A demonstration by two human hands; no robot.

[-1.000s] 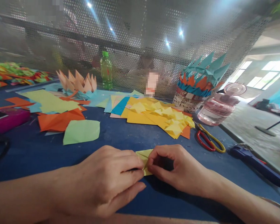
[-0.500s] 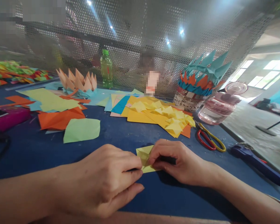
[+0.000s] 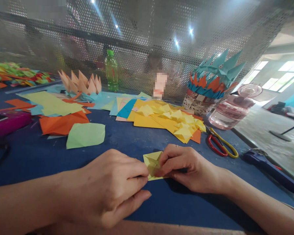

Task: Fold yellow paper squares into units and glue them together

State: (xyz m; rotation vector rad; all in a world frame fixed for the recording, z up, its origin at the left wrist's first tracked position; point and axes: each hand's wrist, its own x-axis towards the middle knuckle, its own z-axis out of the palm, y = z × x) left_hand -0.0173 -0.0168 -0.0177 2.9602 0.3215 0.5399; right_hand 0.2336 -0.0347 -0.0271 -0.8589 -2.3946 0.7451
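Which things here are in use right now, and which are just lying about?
In use: left hand and right hand, both on the folded yellow paper.

Lying about: yellow folded paper pieces, scissors, green plastic bottle, peach paper model, pink-tinted bottle.

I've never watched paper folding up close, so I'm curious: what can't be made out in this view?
From the head view:
The inner folds of the yellow paper, hidden by the left hand and right hand.
The blue tool, cut off by the right edge.
The magenta pouch, cut off by the left edge.
Whatever stands behind the perforated metal screen, blurred by the mesh.
The pixelated patch, too blurred to identify.
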